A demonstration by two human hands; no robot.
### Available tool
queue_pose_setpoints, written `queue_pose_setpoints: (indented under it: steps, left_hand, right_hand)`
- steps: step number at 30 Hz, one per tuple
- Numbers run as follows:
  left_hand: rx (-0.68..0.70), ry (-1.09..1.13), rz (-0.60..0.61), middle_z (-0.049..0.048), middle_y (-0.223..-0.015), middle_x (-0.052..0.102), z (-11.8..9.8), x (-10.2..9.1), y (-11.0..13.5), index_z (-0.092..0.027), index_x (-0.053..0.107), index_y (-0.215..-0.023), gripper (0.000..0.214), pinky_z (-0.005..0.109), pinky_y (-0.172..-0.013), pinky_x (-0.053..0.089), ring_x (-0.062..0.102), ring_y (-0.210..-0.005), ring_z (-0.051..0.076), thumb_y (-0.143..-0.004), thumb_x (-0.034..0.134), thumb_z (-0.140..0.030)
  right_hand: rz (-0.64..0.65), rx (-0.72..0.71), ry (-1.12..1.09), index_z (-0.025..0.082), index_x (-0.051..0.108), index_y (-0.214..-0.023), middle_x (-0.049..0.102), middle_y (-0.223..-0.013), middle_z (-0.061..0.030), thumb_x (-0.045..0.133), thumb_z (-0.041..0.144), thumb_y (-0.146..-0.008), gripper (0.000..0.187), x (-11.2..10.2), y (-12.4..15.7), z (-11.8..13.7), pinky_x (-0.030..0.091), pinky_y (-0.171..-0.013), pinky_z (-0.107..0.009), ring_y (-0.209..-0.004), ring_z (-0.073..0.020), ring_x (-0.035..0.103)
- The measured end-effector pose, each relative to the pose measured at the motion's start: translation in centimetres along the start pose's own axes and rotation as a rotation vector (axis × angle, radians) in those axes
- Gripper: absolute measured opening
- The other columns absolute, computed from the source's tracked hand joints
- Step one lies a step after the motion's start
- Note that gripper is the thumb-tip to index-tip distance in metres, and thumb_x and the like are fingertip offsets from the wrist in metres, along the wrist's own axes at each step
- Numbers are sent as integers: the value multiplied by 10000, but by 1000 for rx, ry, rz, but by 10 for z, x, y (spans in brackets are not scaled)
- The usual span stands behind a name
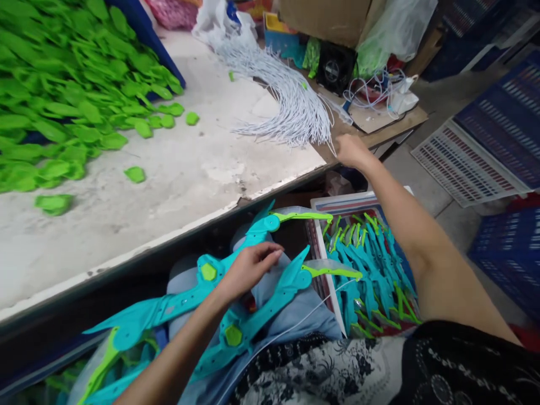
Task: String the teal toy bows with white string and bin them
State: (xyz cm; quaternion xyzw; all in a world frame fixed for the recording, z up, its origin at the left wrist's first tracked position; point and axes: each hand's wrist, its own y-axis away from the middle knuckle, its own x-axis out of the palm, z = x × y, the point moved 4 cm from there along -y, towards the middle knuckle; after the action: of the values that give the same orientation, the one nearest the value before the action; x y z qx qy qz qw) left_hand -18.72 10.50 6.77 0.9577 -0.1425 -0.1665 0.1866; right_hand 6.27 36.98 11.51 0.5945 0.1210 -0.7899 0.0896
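Note:
Two teal toy bows lie across my lap, each with a lime-green piece in the middle and lime-green tips. My left hand (254,265) is over the limb of the farther toy bow (177,301), fingers curled and partly hidden. The nearer toy bow (276,298) has a white string running from its right tip back toward my body. At the table's right corner, my right hand (353,151) pinches at the end of a thick bundle of white strings (291,104). A string end shows beside its fingertips.
Lime-green plastic pieces (84,109) spill from a blue bin (145,42) onto the white tabletop (177,185). Right of my lap stands a crate (315,225) of more toy bows. A small black fan (335,67) and plastic bags sit behind; blue crates (506,112) stand at right.

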Motion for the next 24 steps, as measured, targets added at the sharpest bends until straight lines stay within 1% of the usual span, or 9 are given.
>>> queue_pose_setpoints:
  steps: [2, 5, 8, 10, 13, 16, 18, 20, 24]
  left_hand:
    - [-9, 94, 7, 40, -677, 684, 5, 17, -26, -167, 701, -833, 344, 252, -552, 464, 585, -576, 156, -717, 602, -475]
    - [-98, 214, -2, 16, -604, 632, 17, 36, -57, -157, 662, -788, 273, 223, -487, 401, 525, -505, 121, -715, 622, -417]
    - [-172, 262, -13, 9, -597, 612, 24, 49, -80, -149, 646, -777, 214, 198, -433, 340, 492, -475, 98, -731, 637, -358]
    - [-200, 275, 2, 6, -596, 606, 26, 57, -92, -146, 649, -759, 172, 185, -424, 329, 488, -480, 89, -750, 648, -318]
    - [-269, 371, 63, 11, -624, 626, 28, 71, -107, -136, 664, -783, 98, 182, -457, 379, 525, -511, 86, -763, 676, -230]
    - [-336, 544, 128, 23, -663, 657, 28, 87, -120, -126, 672, -861, 101, 205, -506, 433, 573, -532, 96, -769, 698, -158]
    - [-352, 633, 160, 28, -669, 665, 26, 96, -127, -121, 671, -863, 76, 212, -525, 447, 587, -537, 98, -790, 689, -133]
    - [-362, 686, 185, 33, -671, 667, 23, 103, -132, -112, 668, -834, 19, 213, -534, 451, 595, -544, 97, -825, 651, -113]
    - [-375, 730, 219, 34, -663, 667, 19, 112, -134, -98, 668, -807, 89, 210, -521, 447, 598, -542, 96, -852, 595, -76]
  right_hand:
    - [46, 114, -68, 99, 729, -862, 683, -753, -88, 686, 110, -659, 207, -5, 37, -12, 514, -809, -368, -828, -257, 669]
    - [72, 332, -397, 122, 728, -792, 638, -621, -16, 692, 148, -630, 168, -4, 92, -32, 487, -637, -272, -620, -151, 604]
    - [25, 507, -728, 130, 692, -717, 579, -530, 17, 744, 269, -581, 202, 9, 134, -46, 397, -488, -219, -487, -88, 492]
    - [-16, 558, -868, 140, 677, -687, 575, -522, 19, 772, 375, -542, 293, 22, 157, -48, 352, -448, -215, -458, -76, 454]
    - [-49, 528, -972, 151, 689, -707, 595, -546, 14, 776, 477, -531, 380, 45, 183, -38, 344, -445, -229, -456, -80, 442]
    - [-127, 466, -967, 170, 703, -753, 632, -593, 3, 744, 485, -605, 351, 65, 200, -19, 416, -499, -254, -513, -114, 514]
    - [-206, 415, -933, 182, 698, -785, 680, -683, -14, 709, 461, -670, 302, 74, 205, -7, 486, -589, -278, -605, -143, 590]
    - [-278, 366, -888, 188, 688, -808, 707, -764, -27, 670, 435, -734, 259, 81, 207, 1, 519, -672, -293, -687, -159, 634]
    - [-362, 225, -689, 191, 682, -819, 708, -791, -35, 621, 361, -832, 180, 85, 205, 10, 519, -689, -297, -696, -160, 635]
